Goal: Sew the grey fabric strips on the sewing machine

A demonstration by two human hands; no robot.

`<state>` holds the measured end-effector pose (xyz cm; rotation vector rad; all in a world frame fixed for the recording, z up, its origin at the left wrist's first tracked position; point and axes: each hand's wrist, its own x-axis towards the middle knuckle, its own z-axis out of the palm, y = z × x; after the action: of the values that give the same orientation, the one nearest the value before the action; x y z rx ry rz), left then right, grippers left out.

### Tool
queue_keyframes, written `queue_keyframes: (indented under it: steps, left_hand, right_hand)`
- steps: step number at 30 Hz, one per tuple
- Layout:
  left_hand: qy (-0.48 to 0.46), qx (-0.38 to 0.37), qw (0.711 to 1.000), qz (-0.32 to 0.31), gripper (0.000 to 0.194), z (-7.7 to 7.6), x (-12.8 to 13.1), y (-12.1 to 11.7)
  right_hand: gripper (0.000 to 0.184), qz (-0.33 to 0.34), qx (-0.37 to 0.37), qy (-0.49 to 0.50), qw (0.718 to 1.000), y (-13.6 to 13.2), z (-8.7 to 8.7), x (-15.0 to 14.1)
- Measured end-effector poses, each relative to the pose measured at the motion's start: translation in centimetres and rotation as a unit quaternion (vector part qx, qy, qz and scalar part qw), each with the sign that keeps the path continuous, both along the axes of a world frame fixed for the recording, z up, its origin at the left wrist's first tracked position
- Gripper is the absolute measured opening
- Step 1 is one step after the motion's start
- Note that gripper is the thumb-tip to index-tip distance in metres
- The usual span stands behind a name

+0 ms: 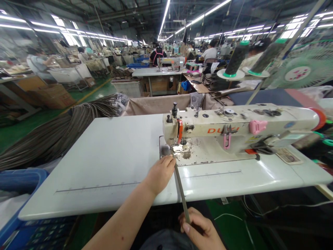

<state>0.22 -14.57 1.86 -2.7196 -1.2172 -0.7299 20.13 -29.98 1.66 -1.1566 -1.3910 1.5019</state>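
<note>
A cream sewing machine (234, 128) stands on a white table (109, 163). A thin grey strap (180, 189) runs from under the needle area toward me, over the table's front edge. My left hand (160, 173) rests on the table just in front of the presser foot, with its fingers closed on the strap near the needle. Below the table edge, my right hand (201, 231) pinches the strap's near end between thumb and fingers.
A large bundle of grey straps (59, 132) lies off the table's left side, above a blue crate (18, 194). Two dark thread cones (236, 57) and a green fan (301, 69) stand behind the machine. Other workers sit at tables farther back.
</note>
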Motion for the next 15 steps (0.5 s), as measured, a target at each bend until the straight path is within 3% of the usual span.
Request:
queue_keyframes:
  steps: [4,7,15]
  left_hand:
    - [0.016,0.007,1.000,-0.001,0.021,0.0,0.2,0.0]
    - [0.023,0.006,1.000,0.001,0.021,0.0,0.2,0.0]
    - [0.023,0.028,0.999,0.011,0.028,-0.8,0.2,0.0]
  right_hand:
    - [0.038,-0.055,-0.042,0.022,0.997,0.1,0.0,-0.7]
    - [0.044,-0.043,-0.097,0.064,0.992,0.1,-0.6,-1.1]
    - [0.043,-0.019,-0.085,0.069,0.994,-0.1,-1.0,-0.4]
